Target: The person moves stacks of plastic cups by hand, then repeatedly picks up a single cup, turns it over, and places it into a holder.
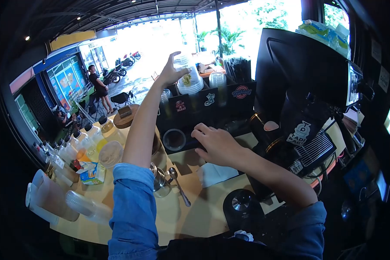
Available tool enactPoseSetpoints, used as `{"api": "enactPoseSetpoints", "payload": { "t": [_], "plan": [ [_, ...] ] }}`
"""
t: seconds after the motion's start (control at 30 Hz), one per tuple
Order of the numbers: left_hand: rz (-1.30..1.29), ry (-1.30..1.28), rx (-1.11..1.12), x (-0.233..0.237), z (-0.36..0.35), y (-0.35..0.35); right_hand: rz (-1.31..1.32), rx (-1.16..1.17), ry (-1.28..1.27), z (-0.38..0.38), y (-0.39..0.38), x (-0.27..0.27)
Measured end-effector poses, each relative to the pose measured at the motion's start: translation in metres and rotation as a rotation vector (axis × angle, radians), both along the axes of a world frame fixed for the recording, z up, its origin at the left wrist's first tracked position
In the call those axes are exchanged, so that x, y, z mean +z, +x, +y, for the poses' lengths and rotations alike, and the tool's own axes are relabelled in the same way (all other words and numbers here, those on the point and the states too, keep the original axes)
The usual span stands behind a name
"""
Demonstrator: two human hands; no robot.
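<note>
My left hand (pixel 171 71) reaches up and forward, its fingers closed around the top clear plastic cup (pixel 187 76) of a stack that stands in a black holder (pixel 203 106) at the back of the counter. My right hand (pixel 216 145) rests palm down on the front edge of that black holder, fingers spread, holding nothing. Just left of it a dark round opening (pixel 174 139) sits in the holder. A second stack of clear cups (pixel 217 80) stands to the right of the first.
A metal jug (pixel 160 180) and a long spoon (pixel 177 184) lie on the wooden counter (pixel 195 216). Syrup bottles (pixel 91 138) and plastic pitchers (pixel 47 197) crowd the left. A black coffee machine (pixel 307 86) fills the right. A person (pixel 99 86) stands outside, far left.
</note>
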State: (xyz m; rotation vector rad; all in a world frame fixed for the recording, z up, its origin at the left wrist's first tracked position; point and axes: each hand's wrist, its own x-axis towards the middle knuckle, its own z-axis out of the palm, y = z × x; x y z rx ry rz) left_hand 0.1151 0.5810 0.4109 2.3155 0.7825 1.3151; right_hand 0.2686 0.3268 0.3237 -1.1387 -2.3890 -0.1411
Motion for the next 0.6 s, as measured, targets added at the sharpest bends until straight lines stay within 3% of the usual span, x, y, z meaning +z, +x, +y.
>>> {"api": "enactPoseSetpoints", "payload": {
  "t": [0.23,0.6],
  "plan": [
    [0.185,0.013,0.238,-0.02,-0.011,0.007,-0.03,-0.015,0.016,0.004,-0.001,-0.005],
    [0.425,-0.006,0.416,-0.032,-0.025,0.022,-0.098,-0.063,-0.072,-0.003,-0.003,-0.005]
  ]
}}
